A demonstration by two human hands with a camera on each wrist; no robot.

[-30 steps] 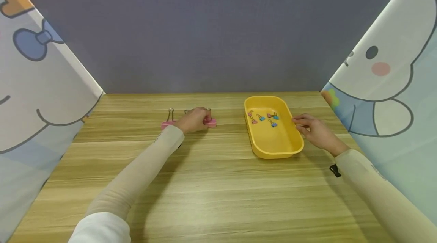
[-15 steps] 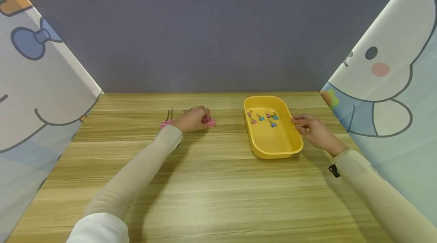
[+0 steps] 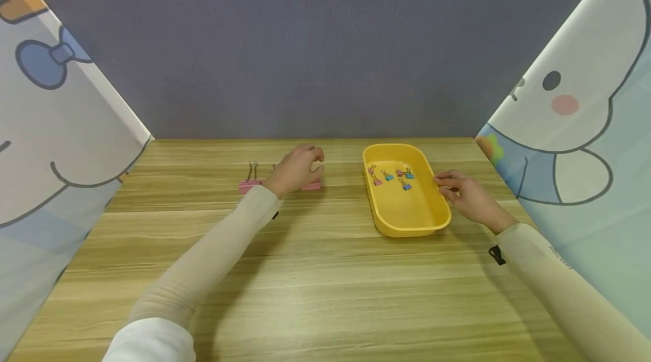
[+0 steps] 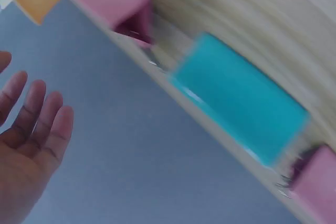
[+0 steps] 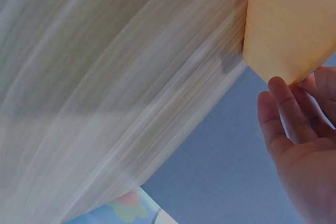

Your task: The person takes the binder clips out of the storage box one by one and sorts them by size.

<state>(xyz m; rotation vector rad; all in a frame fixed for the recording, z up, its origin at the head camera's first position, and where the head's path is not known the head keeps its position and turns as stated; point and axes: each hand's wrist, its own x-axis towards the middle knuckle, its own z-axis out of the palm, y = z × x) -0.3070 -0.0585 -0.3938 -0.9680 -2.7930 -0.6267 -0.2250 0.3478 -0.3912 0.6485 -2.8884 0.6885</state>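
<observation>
My left hand (image 3: 297,171) is lifted just above a large pink binder clip (image 3: 311,186), fingers apart and holding nothing. In the left wrist view, its loosely bent fingers (image 4: 35,108) are clear of the clips. That view shows a row on the table: a pink binder clip (image 4: 113,1), a teal binder clip (image 4: 239,98) and another pink binder clip (image 4: 317,184). The head view has the left pink clip (image 3: 250,186) with handles upright; my hand mostly covers the teal one. My right hand (image 3: 470,198) pinches the right rim of a yellow tray (image 3: 412,218).
Several small pink and blue binder clips, among them a blue clip (image 3: 405,184), lie in the tray's far half. A grey panel (image 3: 315,46) rises behind the wooden table (image 3: 325,283). Printed cartoon panels (image 3: 569,102) stand on both sides.
My left hand has let go of the right pink binder clip, risen a little and spread its fingers. The right hand stays on the tray's rim.
</observation>
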